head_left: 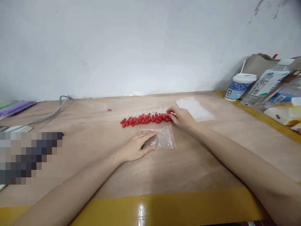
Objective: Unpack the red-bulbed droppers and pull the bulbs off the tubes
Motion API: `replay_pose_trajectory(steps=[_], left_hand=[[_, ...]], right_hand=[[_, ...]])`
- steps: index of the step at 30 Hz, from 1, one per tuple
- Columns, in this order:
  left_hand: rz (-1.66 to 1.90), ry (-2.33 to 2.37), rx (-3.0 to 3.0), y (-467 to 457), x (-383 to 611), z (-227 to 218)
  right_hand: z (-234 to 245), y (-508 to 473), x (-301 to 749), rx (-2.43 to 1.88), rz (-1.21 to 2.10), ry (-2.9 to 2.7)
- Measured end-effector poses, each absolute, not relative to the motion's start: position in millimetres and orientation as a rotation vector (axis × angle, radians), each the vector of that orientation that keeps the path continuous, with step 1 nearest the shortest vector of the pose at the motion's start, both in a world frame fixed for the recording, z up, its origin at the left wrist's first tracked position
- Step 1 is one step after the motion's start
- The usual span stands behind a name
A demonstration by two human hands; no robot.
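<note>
A row of thin white sticks with rounded red tips [145, 118] lies across the middle of the table, the tips toward me. My right hand [180, 116] is at the row's right end, its thumb and fingers closed around one red tip. In front of the row lies a clear zip bag [163, 139] with a red seal line at its right side. My left hand [138, 145] rests on the bag's left part, palm down, fingers stretched and thumb apart. Behind my right hand is a stack of clear or whitish bags [196, 110].
On the right stand a lidded paper cup [240, 88] with a straw, a tilted plastic bottle [268, 83] and a yellow-and-white package [282, 111]. A grey cable [50, 114] and a purple packet [20, 108] lie at the left. Yellow tape [164, 205] covers the front edge.
</note>
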State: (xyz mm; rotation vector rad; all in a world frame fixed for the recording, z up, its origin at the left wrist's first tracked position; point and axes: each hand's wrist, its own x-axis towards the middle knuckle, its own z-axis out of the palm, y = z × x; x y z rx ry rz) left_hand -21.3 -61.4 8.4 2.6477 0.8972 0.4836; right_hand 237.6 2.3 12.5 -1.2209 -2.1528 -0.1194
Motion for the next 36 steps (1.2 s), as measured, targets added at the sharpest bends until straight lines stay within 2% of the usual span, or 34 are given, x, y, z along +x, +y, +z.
replay_pose_trajectory(steps=[10, 14, 18, 21, 27, 33, 36], left_hand=[[0.474, 0.895, 2.652, -61, -22, 9], [0.447, 0.902, 2.67, -61, -22, 10], [0.401, 0.917, 2.693, -61, -21, 10], [0.341, 0.952, 2.694, -61, -21, 11], [0.303, 0.952, 2.702, -62, -21, 13], [0.432, 0.851, 2.679, -62, -23, 11], [0.539, 0.799, 2.656, -63, -24, 9]], right_hand=[[20, -7, 239, -1.203, -0.199, -2.167], [30, -37, 238, -1.125, -0.123, -2.084], [28, -73, 231, -0.776, 0.065, -2.505], [20, -84, 235, -0.704, 0.188, -2.77], [12, -74, 247, -0.828, 0.533, -2.563], [11, -52, 226, -1.451, 0.298, -2.103], [9, -45, 220, -1.551, 0.419, -2.119]])
